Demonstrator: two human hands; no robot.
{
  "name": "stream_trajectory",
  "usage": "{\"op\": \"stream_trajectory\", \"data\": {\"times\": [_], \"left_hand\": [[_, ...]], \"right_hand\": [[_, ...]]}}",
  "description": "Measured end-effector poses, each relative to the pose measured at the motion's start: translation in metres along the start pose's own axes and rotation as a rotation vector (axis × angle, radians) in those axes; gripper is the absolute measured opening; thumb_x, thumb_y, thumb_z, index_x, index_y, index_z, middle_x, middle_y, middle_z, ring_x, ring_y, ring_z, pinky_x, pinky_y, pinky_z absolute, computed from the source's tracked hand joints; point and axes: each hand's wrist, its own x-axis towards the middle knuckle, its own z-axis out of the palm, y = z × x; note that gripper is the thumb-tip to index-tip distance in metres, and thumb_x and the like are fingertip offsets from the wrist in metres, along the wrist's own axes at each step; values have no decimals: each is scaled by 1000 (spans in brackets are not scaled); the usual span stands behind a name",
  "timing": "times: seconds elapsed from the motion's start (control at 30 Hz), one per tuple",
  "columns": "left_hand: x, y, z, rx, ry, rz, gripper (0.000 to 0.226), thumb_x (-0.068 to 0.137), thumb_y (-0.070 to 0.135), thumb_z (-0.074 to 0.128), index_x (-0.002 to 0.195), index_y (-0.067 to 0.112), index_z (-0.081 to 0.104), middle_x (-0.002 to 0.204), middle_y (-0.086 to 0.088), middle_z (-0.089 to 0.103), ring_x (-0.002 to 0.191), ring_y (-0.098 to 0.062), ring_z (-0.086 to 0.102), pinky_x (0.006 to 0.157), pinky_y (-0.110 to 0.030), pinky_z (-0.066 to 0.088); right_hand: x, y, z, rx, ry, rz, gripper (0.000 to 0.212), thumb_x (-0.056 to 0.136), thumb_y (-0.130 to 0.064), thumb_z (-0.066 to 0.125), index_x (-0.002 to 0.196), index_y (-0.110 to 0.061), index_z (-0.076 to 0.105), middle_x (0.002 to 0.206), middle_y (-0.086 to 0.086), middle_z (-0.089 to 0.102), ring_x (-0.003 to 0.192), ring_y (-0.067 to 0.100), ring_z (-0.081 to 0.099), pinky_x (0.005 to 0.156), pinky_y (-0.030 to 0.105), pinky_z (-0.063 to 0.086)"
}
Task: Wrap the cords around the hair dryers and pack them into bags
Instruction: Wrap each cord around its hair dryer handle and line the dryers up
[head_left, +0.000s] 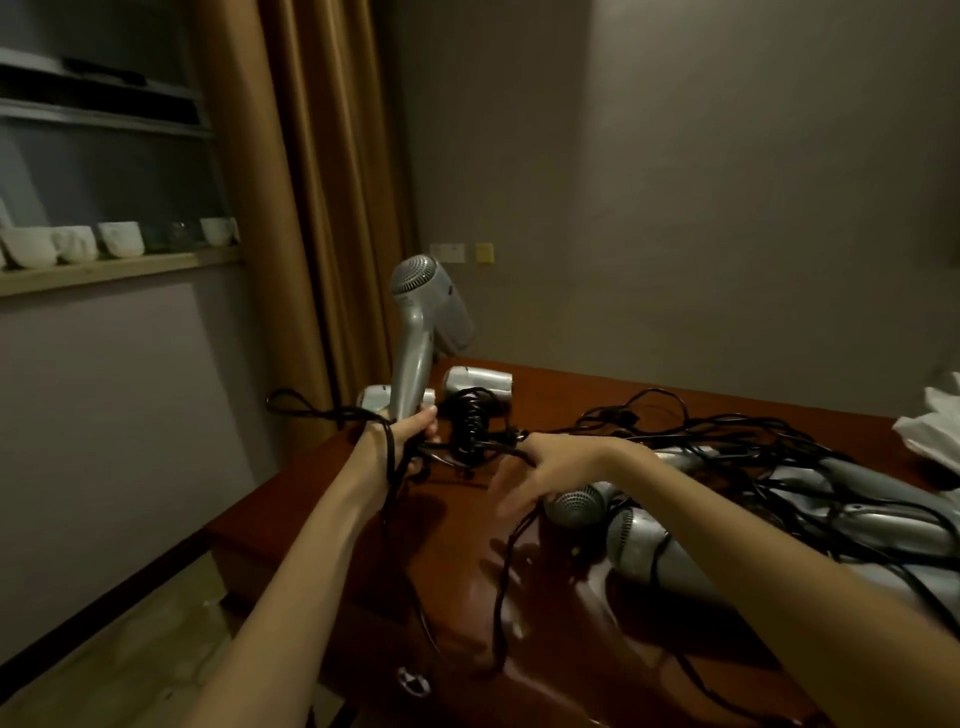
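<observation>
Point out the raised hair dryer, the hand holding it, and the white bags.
raised hair dryer (415, 332), head view, on its silver handle just below the head.
left hand (402, 434), head view, on the back of the hand.
white bags (935, 431), head view, on the crumpled plastic at the right edge.

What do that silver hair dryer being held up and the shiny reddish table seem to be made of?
Silver hair dryer held upright by the left hand: probably plastic with a satin metallic-painted finish, given its soft, dull sheen; the perforated rear grille could be metal. Reddish-brown table: looks like lacquered wood or glossy veneer, given its mirror-like reflections.
</observation>
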Motion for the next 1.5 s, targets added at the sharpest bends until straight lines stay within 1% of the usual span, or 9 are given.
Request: {"op": "stream_trajectory", "data": {"times": [0.13,0.23,0.33,0.53,0.83,1.13,1.3,1.43,1.5], "left_hand": [[-8,-9,-18,38,50,2,14,94,14,60,81,11,56,62,3,59,58,-12,58,38,-15,32],[-14,-15,-25,48,57,-29,12,94,14,60,83,11,55,63,4,62,61,-9,67,47,-22,36],[-15,-18,-30,74,63,-52,11,92,19,62,84,13,56,64,7,66,68,-9,69,56,-26,40],[-3,-12,-9,-4,64,-48,10,96,13,57,101,4,59,100,-6,73,103,-19,69,48,-19,46],[34,32,88,-210,-37,-8,11,96,13,57,85,10,58,65,6,71,49,-4,62,35,-14,35],[49,8,244,-113,-345,-150,25,98,25,55,79,14,66,64,5,67,58,-11,60,48,-21,47],[31,-18,291,-79,-407,-148,43,93,21,65,131,4,52,95,-6,65,86,-25,68,73,-36,55],[30,-29,302,-20,-449,-100,60,86,30,73,136,8,49,110,-12,65,107,-30,62,102,-47,47],[31,-31,303,5,-451,-56,76,75,41,77,138,11,48,118,-14,65,112,-31,62,103,-51,46]], "right_hand": [[21,-11,20,-496,23,40,21,79,-12,72,80,-13,51,85,1,56,75,16,55,60,25,42],[38,-10,42,-742,42,22,18,83,-11,67,97,-9,55,93,11,57,80,25,55,63,31,40],[47,-3,41,-669,109,-64,22,89,-13,61,109,-5,59,101,12,62,89,28,60,69,35,46],[31,-20,-18,-152,683,-284,24,85,-1,62,106,-11,70,104,3,65,92,18,61,77,26,49],[-39,-4,-102,-222,889,-199,16,96,-19,53,90,-21,68,76,-8,63,74,17,60,70,36,47],[-159,119,-122,-459,794,364,19,99,-18,47,113,-11,58,108,11,59,103,30,55,81,37,43],[-212,175,-106,-586,576,686,42,95,-27,54,136,-22,44,125,10,50,117,28,46,92,38,41],[-234,181,-104,-9,244,575,97,72,-42,79,150,-28,22,145,-6,37,130,16,39,109,31,35],[-236,164,-104,333,327,351,95,70,-49,74,149,-30,25,147,-15,35,133,7,37,107,23,34]]}}
